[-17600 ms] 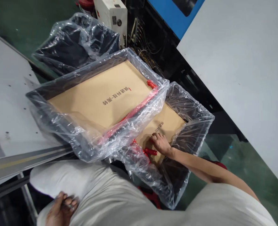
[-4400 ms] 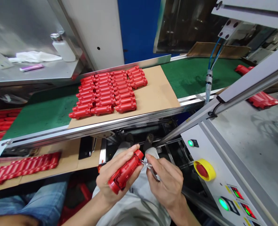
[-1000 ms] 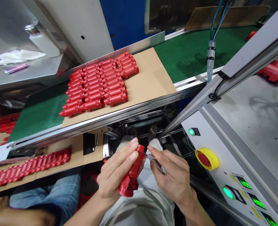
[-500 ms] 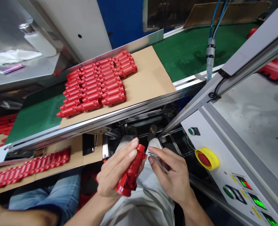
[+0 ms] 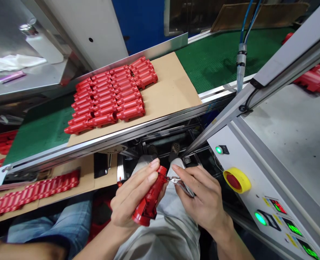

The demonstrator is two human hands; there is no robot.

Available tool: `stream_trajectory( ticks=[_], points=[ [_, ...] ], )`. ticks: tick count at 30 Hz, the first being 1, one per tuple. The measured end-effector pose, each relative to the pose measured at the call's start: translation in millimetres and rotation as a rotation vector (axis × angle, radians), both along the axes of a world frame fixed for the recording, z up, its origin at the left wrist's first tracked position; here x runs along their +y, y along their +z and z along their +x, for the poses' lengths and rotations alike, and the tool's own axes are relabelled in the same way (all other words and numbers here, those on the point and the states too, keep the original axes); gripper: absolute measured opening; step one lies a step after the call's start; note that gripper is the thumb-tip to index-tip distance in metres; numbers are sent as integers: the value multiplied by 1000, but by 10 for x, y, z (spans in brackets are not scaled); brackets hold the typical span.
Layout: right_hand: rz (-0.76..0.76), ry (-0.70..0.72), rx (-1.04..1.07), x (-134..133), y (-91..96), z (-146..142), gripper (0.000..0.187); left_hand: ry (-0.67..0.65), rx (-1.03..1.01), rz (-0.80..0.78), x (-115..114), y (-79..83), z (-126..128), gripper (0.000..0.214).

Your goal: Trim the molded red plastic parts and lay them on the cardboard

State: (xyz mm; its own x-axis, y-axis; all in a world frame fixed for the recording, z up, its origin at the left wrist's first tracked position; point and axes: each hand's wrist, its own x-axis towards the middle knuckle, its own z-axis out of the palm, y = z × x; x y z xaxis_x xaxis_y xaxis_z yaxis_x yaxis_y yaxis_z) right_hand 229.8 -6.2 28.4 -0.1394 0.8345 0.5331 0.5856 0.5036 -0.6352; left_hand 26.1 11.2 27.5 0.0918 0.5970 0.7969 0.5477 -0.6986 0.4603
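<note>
My left hand point(image 5: 134, 196) is wrapped round a red plastic tube-shaped part point(image 5: 149, 200), held tilted over my lap. My right hand point(image 5: 203, 202) grips small metal cutters point(image 5: 180, 183), whose tip touches the upper end of the red part. Both hands sit low in the middle of the view, under the edge of the conveyor.
A cardboard sheet point(image 5: 167, 94) on the green conveyor belt point(image 5: 219, 54) carries several rows of red parts point(image 5: 111, 95). More red parts point(image 5: 32, 191) lie on cardboard at lower left. A control panel with a yellow-ringed red stop button point(image 5: 237, 180) stands to the right. Another person's blue-jeaned leg point(image 5: 54, 227) is at lower left.
The cutters' tip has come back against the top end of the red part after drawing slightly away. My left hand keeps its hold on the part, almost still.
</note>
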Motion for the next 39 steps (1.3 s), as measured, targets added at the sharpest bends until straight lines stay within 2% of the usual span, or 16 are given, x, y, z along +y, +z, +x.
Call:
stream_trajectory(
  ticks=[6,12,14,18,20,23,26,30,32,35,39],
  points=[
    [44,53,-89,52,36,111,52,-34,6,-7,-4,40,-17,63],
    [29,75,-110,42,17,143,50,-75,13,-62,0,72,-28,67],
    [-54,73,14,28,5,116,43,-91,-7,-57,11,79,-18,65],
    [-355,19,421,0,19,93,23,-133,-53,-88,14,85,4,66],
    [-414,30,480,-16,49,110,27,-147,-73,-102,3,82,8,66],
    [-380,70,402,-34,101,137,36,-147,-100,-137,-14,81,5,65],
    [-354,73,352,-46,122,134,35,-216,-143,-270,-7,95,2,57],
    [-456,40,407,-82,76,101,22,-394,-375,-608,28,111,1,34],
    [-490,22,434,-108,48,80,15,-384,-453,-675,47,108,-9,32],
    [-523,20,486,-144,47,26,9,-324,-328,-664,75,105,-33,33],
    [-584,87,580,-167,112,-110,10,-338,-87,-725,85,148,-36,33]
  ],
)
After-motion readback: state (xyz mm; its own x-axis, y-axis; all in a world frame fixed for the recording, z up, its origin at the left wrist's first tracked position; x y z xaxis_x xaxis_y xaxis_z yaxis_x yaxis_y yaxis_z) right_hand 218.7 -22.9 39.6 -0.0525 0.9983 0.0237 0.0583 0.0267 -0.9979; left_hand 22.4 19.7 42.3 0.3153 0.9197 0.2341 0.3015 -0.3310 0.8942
